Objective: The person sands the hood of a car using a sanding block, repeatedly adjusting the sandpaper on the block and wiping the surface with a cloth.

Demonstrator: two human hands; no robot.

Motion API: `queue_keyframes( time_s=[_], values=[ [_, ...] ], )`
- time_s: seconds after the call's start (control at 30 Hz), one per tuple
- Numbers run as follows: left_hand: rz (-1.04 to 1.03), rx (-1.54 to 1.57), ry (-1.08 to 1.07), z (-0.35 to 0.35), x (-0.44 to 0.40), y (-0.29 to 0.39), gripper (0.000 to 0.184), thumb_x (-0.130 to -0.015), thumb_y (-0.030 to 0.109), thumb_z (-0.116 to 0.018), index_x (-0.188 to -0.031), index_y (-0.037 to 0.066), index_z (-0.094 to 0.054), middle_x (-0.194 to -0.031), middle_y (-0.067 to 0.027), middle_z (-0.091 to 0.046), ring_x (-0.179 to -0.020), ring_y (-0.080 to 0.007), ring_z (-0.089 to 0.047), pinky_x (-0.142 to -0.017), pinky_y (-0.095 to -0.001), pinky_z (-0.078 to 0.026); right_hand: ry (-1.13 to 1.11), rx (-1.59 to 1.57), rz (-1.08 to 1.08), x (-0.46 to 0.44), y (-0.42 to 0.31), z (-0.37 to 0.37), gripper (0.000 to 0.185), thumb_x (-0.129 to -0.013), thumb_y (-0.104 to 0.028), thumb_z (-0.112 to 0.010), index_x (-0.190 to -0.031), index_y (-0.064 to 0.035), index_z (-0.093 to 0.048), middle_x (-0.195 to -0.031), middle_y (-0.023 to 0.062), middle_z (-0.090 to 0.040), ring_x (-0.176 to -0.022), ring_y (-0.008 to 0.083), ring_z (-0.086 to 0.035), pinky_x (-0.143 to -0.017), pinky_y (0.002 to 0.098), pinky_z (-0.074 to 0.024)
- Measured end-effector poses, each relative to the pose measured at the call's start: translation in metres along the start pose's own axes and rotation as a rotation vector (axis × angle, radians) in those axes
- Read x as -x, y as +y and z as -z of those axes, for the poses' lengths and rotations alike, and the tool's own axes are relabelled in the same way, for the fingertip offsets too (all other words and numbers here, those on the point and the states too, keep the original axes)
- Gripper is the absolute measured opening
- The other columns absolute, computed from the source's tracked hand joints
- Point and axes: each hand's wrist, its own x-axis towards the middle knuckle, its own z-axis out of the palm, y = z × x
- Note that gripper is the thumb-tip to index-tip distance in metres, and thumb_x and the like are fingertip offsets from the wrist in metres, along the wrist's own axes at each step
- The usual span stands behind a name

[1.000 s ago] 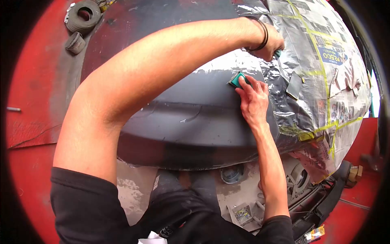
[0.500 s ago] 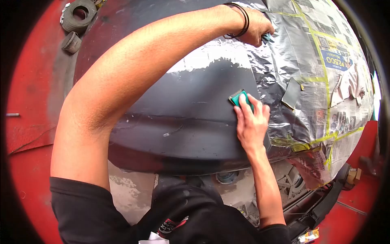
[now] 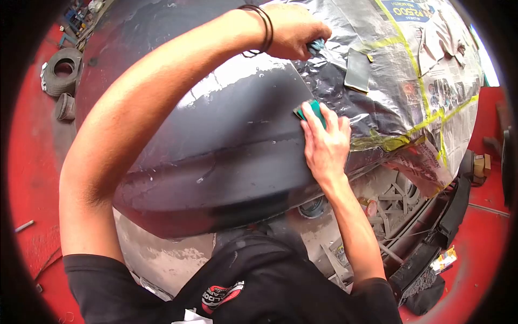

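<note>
My left hand (image 3: pixel 297 33), with dark bands at the wrist, is closed around a bunched blue cloth (image 3: pixel 315 47) near the upper edge of the masked area. My right hand (image 3: pixel 328 148) grips a green sanding block (image 3: pixel 318 112), its face pressed to the dark grey car panel (image 3: pixel 232 116) close to the masking line. Fingers hide part of the block. Wet, glossy reflections show on the panel below my left forearm. A grey piece of sandpaper (image 3: pixel 357 71) lies on the shiny masking sheet (image 3: pixel 337 89), right of both hands.
Newspaper (image 3: pixel 450 86) and yellow tape (image 3: pixel 421 86) cover the panel's right side, with a crumpled pale cloth (image 3: pixel 440 40) on top. A tire (image 3: pixel 62 70) and a bucket (image 3: pixel 66 107) stand at left. Car parts (image 3: pixel 399 197) lie on the floor at lower right.
The view has shifted, so the panel and masking sit further left and higher. My right hand has moved the block nearer the masking edge. Both hands keep their grips.
</note>
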Motion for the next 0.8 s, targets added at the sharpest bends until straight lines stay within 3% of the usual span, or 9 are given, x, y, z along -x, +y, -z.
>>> queue_keyframes(
  time_s=[0.13,0.17,0.3,0.4,0.43,0.47,0.57,0.67,0.8],
  values=[
    [-0.032,-0.011,-0.075,-0.010,-0.021,0.002,0.033,-0.082,0.012,-0.077,-0.113,0.002,-0.078,-0.108,-0.0240,-0.079,-0.105,-0.0399,-0.077,-0.092,-0.0518,-0.059,0.051,-0.009,-0.002,-0.055,-0.012,-0.038,0.040,-0.101,-0.022,-0.076,-0.140,-0.0246,-0.075,-0.133,0.0116,-0.072,-0.106,0.0355,-0.062,-0.095,0.0500,-0.0526],
    [0.036,-0.052,-0.286,-0.005,-0.029,0.002,0.044,-0.088,0.026,-0.078,-0.125,0.003,-0.075,-0.131,-0.0262,-0.075,-0.129,-0.0390,-0.071,-0.109,-0.0530,-0.054,0.050,-0.011,0.013,-0.050,-0.010,-0.032,0.040,-0.100,-0.022,-0.077,-0.140,-0.0250,-0.075,-0.132,0.0118,-0.073,-0.106,0.0351,-0.063,-0.095,0.0497,-0.0528],
    [-0.013,-0.042,-0.082,0.012,0.025,0.002,0.035,-0.087,0.019,-0.078,-0.121,0.011,-0.076,-0.101,-0.0178,-0.081,-0.102,-0.0416,-0.078,-0.087,-0.0530,-0.062,-0.010,-0.120,0.023,-0.005,-0.013,-0.004,0.050,-0.090,-0.013,-0.087,-0.138,-0.0270,-0.080,-0.138,0.0106,-0.074,-0.106,0.0316,-0.064,-0.099,0.0456,-0.0536],
    [0.007,-0.063,-0.070,0.006,0.055,-0.005,0.040,-0.085,0.020,-0.086,-0.122,0.011,-0.074,-0.103,-0.0149,-0.080,-0.106,-0.0384,-0.077,-0.092,-0.0510,-0.061,-0.013,-0.106,0.155,-0.062,-0.023,-0.037,0.039,-0.092,-0.011,-0.083,-0.130,-0.0230,-0.082,-0.139,0.0101,-0.072,-0.110,0.0370,-0.065,-0.103,0.0497,-0.0517],
    [0.034,-0.029,-0.049,0.003,0.060,-0.012,0.041,-0.084,0.020,-0.087,-0.121,0.011,-0.074,-0.105,-0.0147,-0.080,-0.107,-0.0380,-0.077,-0.092,-0.0505,-0.062,-0.111,-0.088,0.161,-0.099,-0.024,-0.057,0.036,-0.093,-0.012,-0.082,-0.129,-0.0126,-0.077,-0.131,0.0149,-0.072,-0.114,0.0419,-0.064,-0.105,0.0519,-0.0503],
    [0.103,-0.019,-0.042,-0.001,0.065,-0.020,0.042,-0.083,0.019,-0.088,-0.121,0.010,-0.073,-0.108,-0.0155,-0.080,-0.109,-0.0382,-0.077,-0.093,-0.0507,-0.062,0.156,-0.207,0.177,-0.140,-0.016,-0.116,0.033,-0.096,-0.011,-0.079,-0.127,-0.0034,-0.070,-0.123,0.0155,-0.072,-0.115,0.0389,-0.067,-0.103,0.0490,-0.0530],
    [0.214,-0.118,0.135,-0.007,0.094,-0.053,0.047,-0.082,0.016,-0.086,-0.126,0.011,-0.068,-0.110,-0.0181,-0.078,-0.110,-0.0394,-0.076,-0.092,-0.0526,-0.062,-0.041,-0.893,0.012,-0.232,-0.012,-0.207,0.026,-0.103,-0.010,-0.069,-0.126,0.0011,-0.066,-0.122,0.0116,-0.072,-0.116,0.0307,-0.070,-0.099,0.0450,-0.0573],
    [0.400,0.001,0.204,-0.005,0.162,-0.077,0.050,-0.085,0.013,-0.081,-0.132,0.011,-0.065,-0.118,-0.0178,-0.076,-0.114,-0.0411,-0.074,-0.093,-0.0543,-0.061,0.018,-0.237,0.369,-0.220,-0.057,-0.137,0.035,-0.097,-0.001,-0.071,-0.131,-0.0066,-0.077,-0.131,0.0207,-0.073,-0.123,0.0439,-0.068,-0.106,0.0533,-0.0532],
    [0.584,0.005,0.527,-0.032,0.305,-0.117,0.045,-0.096,0.018,-0.078,-0.139,0.011,-0.067,-0.130,-0.0161,-0.074,-0.124,-0.0381,-0.071,-0.104,-0.0491,-0.059,-0.105,-0.262,0.339,-0.171,-0.072,-0.102,0.036,-0.098,-0.012,-0.081,-0.133,-0.0214,-0.082,-0.136,0.0121,-0.075,-0.117,0.0381,-0.069,-0.109,0.0499,-0.0500]
  ],
)
